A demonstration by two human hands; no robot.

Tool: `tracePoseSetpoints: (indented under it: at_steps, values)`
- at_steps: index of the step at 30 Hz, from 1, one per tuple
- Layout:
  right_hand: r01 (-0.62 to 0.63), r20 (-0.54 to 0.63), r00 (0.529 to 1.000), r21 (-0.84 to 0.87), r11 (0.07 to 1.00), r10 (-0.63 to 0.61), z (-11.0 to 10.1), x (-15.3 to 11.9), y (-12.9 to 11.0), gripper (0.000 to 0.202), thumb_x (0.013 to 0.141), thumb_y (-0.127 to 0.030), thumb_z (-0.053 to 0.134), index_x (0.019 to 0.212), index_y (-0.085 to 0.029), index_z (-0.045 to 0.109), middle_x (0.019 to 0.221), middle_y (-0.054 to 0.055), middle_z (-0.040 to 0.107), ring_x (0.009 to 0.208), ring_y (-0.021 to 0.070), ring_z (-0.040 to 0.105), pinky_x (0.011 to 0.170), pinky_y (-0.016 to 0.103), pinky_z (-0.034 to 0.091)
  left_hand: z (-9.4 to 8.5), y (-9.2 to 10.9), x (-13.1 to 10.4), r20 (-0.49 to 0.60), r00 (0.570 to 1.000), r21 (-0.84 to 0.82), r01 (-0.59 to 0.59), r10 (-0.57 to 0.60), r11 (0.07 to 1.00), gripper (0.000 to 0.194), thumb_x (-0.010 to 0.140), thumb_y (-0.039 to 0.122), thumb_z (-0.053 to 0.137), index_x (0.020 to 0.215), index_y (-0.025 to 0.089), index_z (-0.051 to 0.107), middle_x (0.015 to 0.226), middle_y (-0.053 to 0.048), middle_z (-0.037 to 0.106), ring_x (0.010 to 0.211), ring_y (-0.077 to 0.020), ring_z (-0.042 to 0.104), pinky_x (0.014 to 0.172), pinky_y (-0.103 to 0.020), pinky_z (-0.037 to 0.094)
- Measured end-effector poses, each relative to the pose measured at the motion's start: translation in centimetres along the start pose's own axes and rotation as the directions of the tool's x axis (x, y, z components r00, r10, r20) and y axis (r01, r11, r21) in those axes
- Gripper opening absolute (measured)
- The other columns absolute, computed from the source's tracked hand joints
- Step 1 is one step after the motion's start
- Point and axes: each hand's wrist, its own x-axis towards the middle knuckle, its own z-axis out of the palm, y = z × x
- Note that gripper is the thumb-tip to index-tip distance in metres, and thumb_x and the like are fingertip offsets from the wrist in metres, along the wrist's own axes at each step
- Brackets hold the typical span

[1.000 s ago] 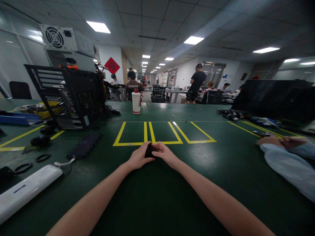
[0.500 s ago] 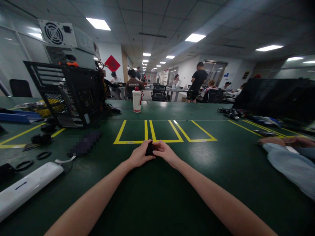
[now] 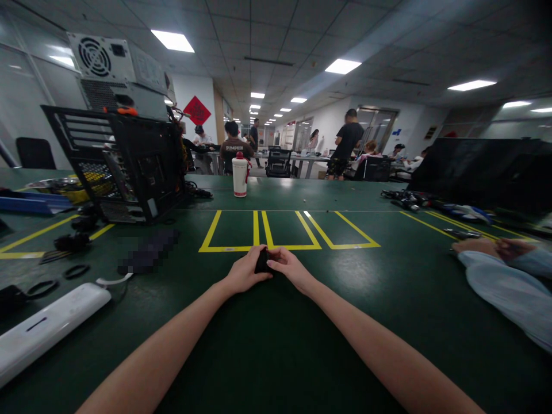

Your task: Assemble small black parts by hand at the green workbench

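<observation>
A small black object [image 3: 261, 262] is held between my two hands, just in front of the yellow tape outlines [image 3: 284, 248] on the green table [image 3: 276, 345]. Its kind cannot be made out, since fingers cover much of it. My left hand [image 3: 245, 271] is closed round its left side, thumb toward me. From the right, my right hand [image 3: 288, 268] grips it with thumb and fingertips.
At left stand an open black computer case [image 3: 142, 167] with a power supply [image 3: 103, 57] on top, and a long white device [image 3: 47, 330]. A white tumbler [image 3: 240, 177] stands farther back. A co-worker's sleeved arms [image 3: 500, 282] rest at right, near cables [image 3: 405, 198].
My hands and the black object stay almost still; the right thumb has shifted slightly. The co-worker's hands at right have moved a little. In the background, a person in dark clothing has moved right.
</observation>
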Motion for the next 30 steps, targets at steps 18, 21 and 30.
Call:
tracePoseSetpoints:
  at_steps: [18,21,30]
  values:
    - [0.048,-0.017,0.999,0.006,0.999,-0.048,0.26,-0.11,-0.46,0.019,0.069,-0.027,0.055,0.086,-0.020,0.050,0.093,0.001,0.053,0.091,0.0144,0.050,0.084,0.033,0.039,-0.26,0.24,-0.16,0.015,1.000,-0.016,-0.003,0.004,1.000,0.063,0.069,0.033,0.058,0.121,0.024,0.023,0.120,-0.007,0.039,0.104,-0.0238,0.044,0.083,-0.037,0.039]
    - [0.018,-0.020,1.000,0.049,0.999,-0.017,0.27,-0.12,-0.44,0.025,0.067,-0.023,0.057,0.091,-0.020,0.049,0.098,0.001,0.052,0.094,0.0148,0.050,0.085,0.033,0.039,-0.31,0.35,-0.15,0.019,1.000,-0.026,0.007,-0.006,1.000,0.063,0.069,0.032,0.058,0.121,0.023,0.024,0.120,-0.007,0.039,0.105,-0.0240,0.044,0.084,-0.037,0.038]
    - [0.070,-0.016,0.997,-0.038,0.997,-0.070,0.33,-0.16,-0.45,0.020,0.071,-0.026,0.053,0.090,-0.021,0.051,0.093,0.001,0.054,0.091,0.0140,0.050,0.085,0.032,0.038,0.01,-0.12,-0.06,-0.005,1.000,-0.003,-0.024,0.023,1.000,0.064,0.068,0.034,0.059,0.121,0.023,0.023,0.119,-0.007,0.039,0.106,-0.0243,0.043,0.084,-0.037,0.038]
